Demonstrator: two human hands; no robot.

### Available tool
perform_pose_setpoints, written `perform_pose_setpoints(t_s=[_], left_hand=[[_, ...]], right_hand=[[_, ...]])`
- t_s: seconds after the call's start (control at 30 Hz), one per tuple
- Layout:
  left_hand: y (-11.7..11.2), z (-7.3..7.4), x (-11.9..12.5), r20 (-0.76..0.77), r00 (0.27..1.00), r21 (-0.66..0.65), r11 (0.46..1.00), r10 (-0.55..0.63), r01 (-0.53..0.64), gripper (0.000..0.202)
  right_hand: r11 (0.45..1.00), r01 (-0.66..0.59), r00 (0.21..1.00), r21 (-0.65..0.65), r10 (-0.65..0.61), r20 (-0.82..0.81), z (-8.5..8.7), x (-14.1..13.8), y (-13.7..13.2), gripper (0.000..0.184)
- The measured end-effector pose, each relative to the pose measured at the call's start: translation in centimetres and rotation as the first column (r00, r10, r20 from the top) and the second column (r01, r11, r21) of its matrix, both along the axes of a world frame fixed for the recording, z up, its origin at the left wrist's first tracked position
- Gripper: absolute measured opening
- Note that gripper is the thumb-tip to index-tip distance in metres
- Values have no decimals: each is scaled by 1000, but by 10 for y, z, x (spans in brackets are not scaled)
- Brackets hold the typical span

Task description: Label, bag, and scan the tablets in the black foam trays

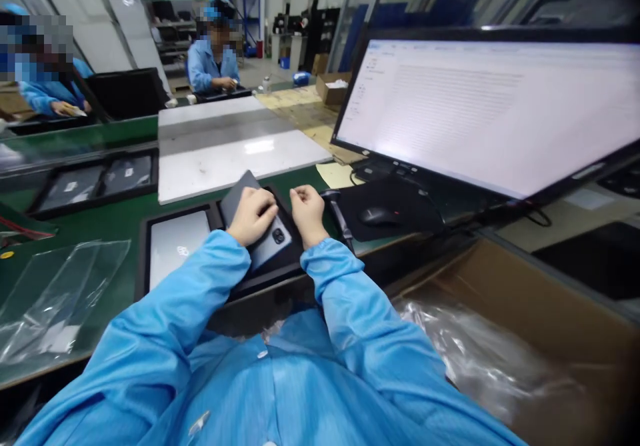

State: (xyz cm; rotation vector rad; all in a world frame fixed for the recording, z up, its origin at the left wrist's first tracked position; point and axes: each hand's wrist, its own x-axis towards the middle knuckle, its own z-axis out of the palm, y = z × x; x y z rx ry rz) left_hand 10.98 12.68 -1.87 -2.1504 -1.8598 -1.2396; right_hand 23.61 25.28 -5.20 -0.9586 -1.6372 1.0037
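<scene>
A grey-blue tablet (270,253) lies slightly askew over the right compartment of a black tray (143,259), with its back and dark camera block facing up. My left hand (254,215) rests on it, fingers curled over its surface. Just right of the tablet, my right hand (308,214) is closed with the fingertips pinched together; anything between them is too small or hidden to make out. In the tray's left compartment sits another silver tablet (175,243) with a pale mark on its back.
A barcode scanner (340,218) and a mouse (377,216) are to the right, below a large monitor (480,113). Clear plastic bags (60,299) lie at left, near another tray (95,183). An open carton (500,326) holds plastic. Two people sit across the bench.
</scene>
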Motion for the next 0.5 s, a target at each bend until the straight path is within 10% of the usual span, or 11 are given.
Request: perform_pose_setpoints(t_s=[0.17,0.3,0.43,0.5], left_hand=[[1,-19,16,-108,994,-580,811,16,-76,58],[1,-11,34,-103,987,-602,783,123,-160,71],[-56,24,37,31,931,-196,916,363,-351,56],[-123,40,21,113,886,162,872,449,-462,46]], right_hand=[[989,-73,990,-130,56,-126,-10,-5,7,33],[970,-185,982,-159,175,-72,-17,-7,7,44],[957,-249,966,-151,256,30,-19,-8,6,52],[954,-259,963,-151,267,35,-19,-8,6,54]])
